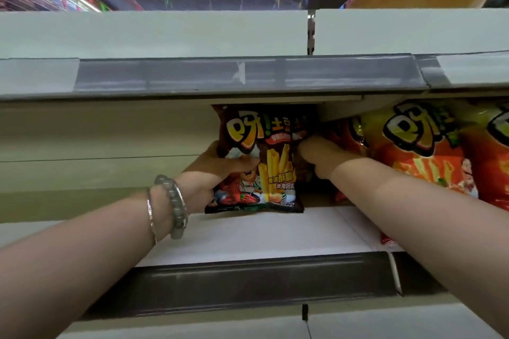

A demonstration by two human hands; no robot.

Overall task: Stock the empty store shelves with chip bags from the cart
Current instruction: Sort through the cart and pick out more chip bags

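The brown chip bag (259,162), judged light, soft and crushable, is gripped by its side edges in left hand (217,173) and right hand (319,157).

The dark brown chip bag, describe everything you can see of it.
The dark brown chip bag is glossy plastic with yellow lettering, fries and a cartoon figure. It stands upright on the white shelf, left of orange-red bags. The left hand grips its left side, thumb in front; the right hand holds its right edge.
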